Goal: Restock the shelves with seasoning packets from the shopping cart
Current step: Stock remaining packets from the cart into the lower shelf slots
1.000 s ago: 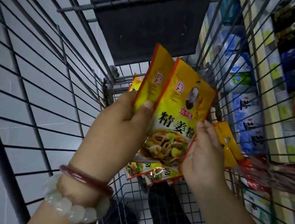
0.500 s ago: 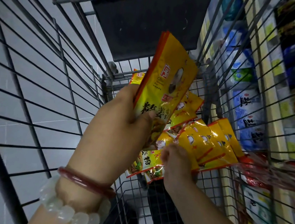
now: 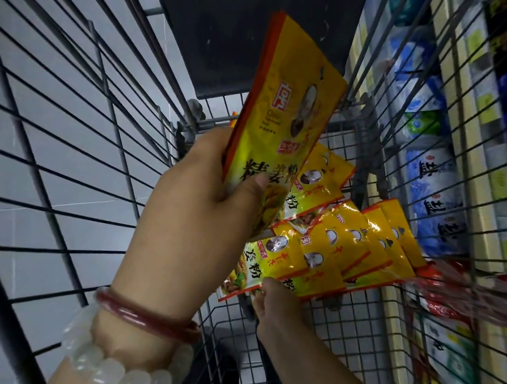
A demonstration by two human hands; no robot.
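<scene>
My left hand point(image 3: 202, 211) grips a small stack of yellow seasoning packets point(image 3: 291, 101) with red edges, held upright above the wire shopping cart point(image 3: 62, 138). Its thumb presses on the front packet. Lower down, my right hand point(image 3: 276, 311) reaches into the cart and touches the bottom edge of several more yellow packets point(image 3: 343, 249) fanned out on the cart floor. Its fingertips are hidden under the packets, so the grasp is unclear.
Store shelves point(image 3: 458, 158) on the right hold blue-and-white bags and other packaged goods behind the cart's wire side. A dark panel point(image 3: 232, 31) closes the cart's far end. Red packaging point(image 3: 455, 297) lies at the cart's right side. Grey floor tiles show through the left wires.
My right hand let go of the held stack and dropped to the packets on the cart floor. My left hand raised its stack and turned it more edge-on.
</scene>
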